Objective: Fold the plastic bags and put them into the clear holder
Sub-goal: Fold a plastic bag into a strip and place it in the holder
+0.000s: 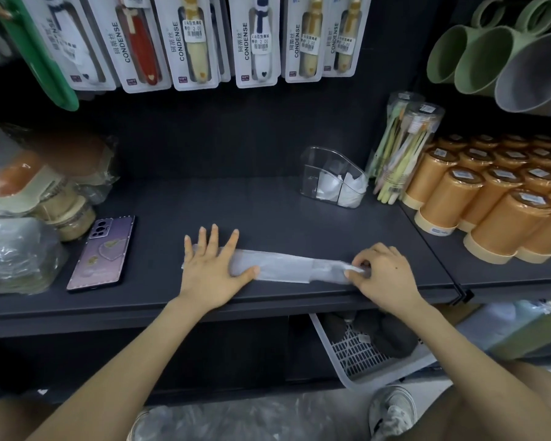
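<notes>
Translucent plastic bag [283, 267], folded into a strip on black shelf [268, 214]: left hand [212, 268] flat, fingers spread, pressing; right hand [384, 272] pinching its end.

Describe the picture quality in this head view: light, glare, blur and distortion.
Head view: light is dim on the black shelf, with a soft sheen near the clear holder; wide-angle bending curves the shelf edge and tilts the hanging toothbrush packs; the wrapped goods at left are blurred; the left hand, right hand and folded plastic bag are fairly sharp.

The hanging toothbrush packs [197, 43] read "CONDENSE", and their white price stickers [195, 30] show "2.00".
</notes>
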